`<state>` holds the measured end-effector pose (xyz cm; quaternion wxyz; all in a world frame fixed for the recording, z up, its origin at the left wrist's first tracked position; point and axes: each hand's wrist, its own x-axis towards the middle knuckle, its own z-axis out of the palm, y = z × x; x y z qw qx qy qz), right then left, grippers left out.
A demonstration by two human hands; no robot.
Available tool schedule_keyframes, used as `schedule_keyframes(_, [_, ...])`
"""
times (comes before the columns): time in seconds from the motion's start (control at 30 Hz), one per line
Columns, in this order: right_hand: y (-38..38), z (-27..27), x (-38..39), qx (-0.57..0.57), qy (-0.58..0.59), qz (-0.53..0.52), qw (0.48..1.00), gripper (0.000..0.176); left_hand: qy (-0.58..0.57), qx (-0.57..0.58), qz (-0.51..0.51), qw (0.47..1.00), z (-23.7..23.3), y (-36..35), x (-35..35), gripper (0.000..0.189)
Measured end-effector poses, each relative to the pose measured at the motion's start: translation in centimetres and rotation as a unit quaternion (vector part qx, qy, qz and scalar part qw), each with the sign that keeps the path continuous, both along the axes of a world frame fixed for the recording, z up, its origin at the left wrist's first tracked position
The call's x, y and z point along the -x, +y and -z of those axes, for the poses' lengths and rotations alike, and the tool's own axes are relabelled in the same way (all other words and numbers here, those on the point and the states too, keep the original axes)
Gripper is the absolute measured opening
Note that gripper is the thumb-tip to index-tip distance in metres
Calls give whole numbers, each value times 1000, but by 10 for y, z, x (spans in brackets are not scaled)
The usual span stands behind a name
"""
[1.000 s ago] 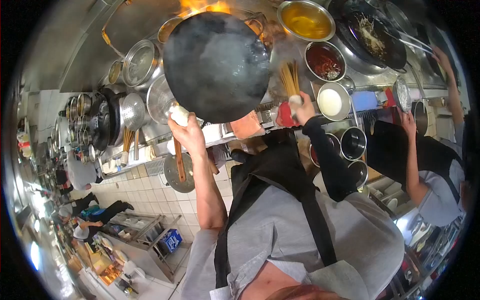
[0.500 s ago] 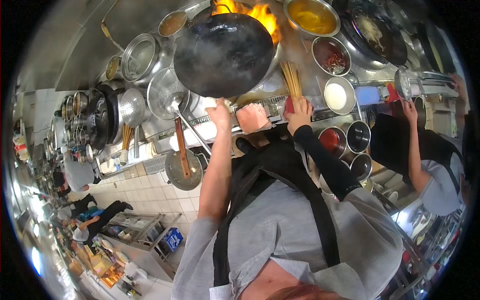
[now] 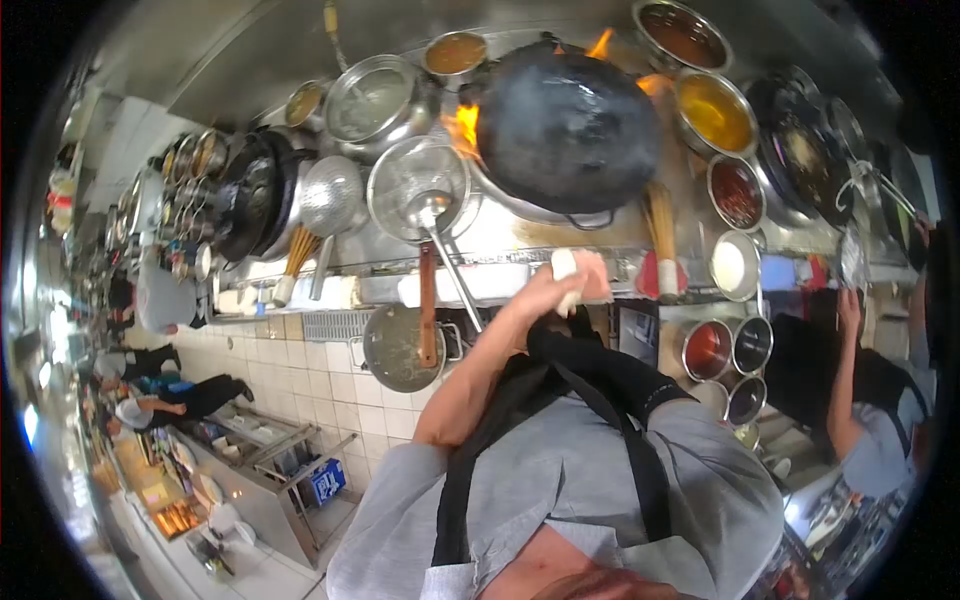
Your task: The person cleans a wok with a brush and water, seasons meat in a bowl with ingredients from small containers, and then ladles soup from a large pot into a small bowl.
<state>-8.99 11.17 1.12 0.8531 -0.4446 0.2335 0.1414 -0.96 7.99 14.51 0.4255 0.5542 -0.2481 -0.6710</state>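
Note:
My left hand [image 3: 545, 292] is closed around a folded white cloth [image 3: 568, 275]. It is at the counter's front edge, in front of a pink cloth [image 3: 597, 275] that it overlaps in this view. My right hand is hidden; its black sleeve [image 3: 600, 358] crosses my front toward my left wrist. Beyond my hands a black wok [image 3: 568, 130] lies tilted over the burner, its loop handle facing me and flames [image 3: 467, 128] rising at its sides. A bamboo wok brush [image 3: 661, 235] rests by a red cloth [image 3: 676, 270], with no hand on it.
A ladle [image 3: 432, 210] lies across a wire strainer [image 3: 405, 180] on the left, its handle over the edge. Below is a pot [image 3: 400, 350]. Bowls of oil [image 3: 714, 113] and chili [image 3: 738, 192] flank the wok. A co-worker [image 3: 870, 400] works at right.
My right hand has let go of the bamboo brush and passed out of sight. My left hand has left the wok's rim for the pink cloth. The view has turned.

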Motion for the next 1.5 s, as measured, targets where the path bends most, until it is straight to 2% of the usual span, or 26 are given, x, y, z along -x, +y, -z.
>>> schedule_keyframes(0.03, [3,-6,-9,-65,11,42,997,33,-16,10,5,1000,-17,21,-8,39])
schedule_keyframes(0.1, [10,-18,-28,-137,21,116,983,32,15,28,-73,997,-41,65,-27,37])
schedule_keyframes(0.2, [12,-40,-72,-109,11,207,972,31,-6,34,-208,978,-72,132,-66,39])
schedule_keyframes(0.27, [-22,-53,-114,3,-14,237,971,31,-28,41,-303,952,-81,172,-92,38])
schedule_keyframes(0.33, [-78,-75,-159,142,-26,182,973,36,-30,37,-369,928,-73,206,-119,32])
schedule_keyframes(0.37, [-97,-64,-191,374,-75,208,901,32,-71,31,-407,910,-67,218,-128,33])
schedule_keyframes(0.4, [-116,-51,-223,601,-54,247,759,31,-67,36,-431,899,-66,230,-135,32])
schedule_keyframes(0.43, [-127,-88,-242,612,-14,189,768,31,-65,41,-452,889,-65,240,-141,30])
schedule_keyframes(0.47, [-136,-105,-270,626,36,181,758,33,-75,45,-455,886,-64,248,-145,28])
schedule_keyframes(0.5, [-147,-101,-297,646,41,186,739,34,-76,47,-468,879,-66,250,-146,26])
schedule_keyframes(0.57, [-173,-83,-350,657,64,131,739,38,-78,44,-492,866,-70,253,-140,21])
schedule_keyframes(0.63, [-191,-84,-397,573,53,83,814,39,-88,27,-494,865,-71,250,-133,23])
schedule_keyframes(0.67, [-200,-84,-406,393,8,87,915,34,-83,26,-489,868,-63,251,-130,22])
schedule_keyframes(0.7, [-208,-84,-414,198,0,94,976,29,-77,25,-484,871,-54,253,-129,22])
schedule_keyframes(0.73, [-225,-85,-410,-155,-49,120,979,18,-65,16,-469,881,-49,256,-128,21])
schedule_keyframes(0.77, [-237,-85,-409,-486,-91,129,860,7,-58,12,-471,880,-43,257,-128,21])
schedule_keyframes(0.8, [-222,-132,-389,-482,-38,229,845,13,-50,6,-474,879,-39,257,-127,22])
schedule_keyframes(1.0, [-228,-148,-274,-428,-137,193,873,13,-57,-24,-459,886,-20,265,-135,26])
schedule_keyframes(1.1, [-234,-202,-198,-268,-141,218,928,17,-107,-42,-446,887,2,263,-144,33])
schedule_keyframes(1.17, [-242,-229,-150,-196,-118,236,944,17,-120,-73,-416,899,11,258,-150,38])
schedule_keyframes(1.2, [-241,-246,-128,-177,-91,252,947,16,-92,-61,-386,916,29,259,-155,46])
schedule_keyframes(1.3, [-252,-261,-69,-150,-56,272,949,15,56,-122,-370,919,60,251,-165,55])
schedule_keyframes(1.33, [-254,-265,-54,-168,-39,285,943,14,97,-106,-342,929,69,248,-167,61])
schedule_keyframes(1.43, [-251,-256,-13,-139,29,321,937,14,243,-93,-331,907,65,244,-165,59])
schedule_keyframes(1.5, [-242,-246,7,-53,83,325,941,15,213,-8,-355,910,79,239,-159,54])
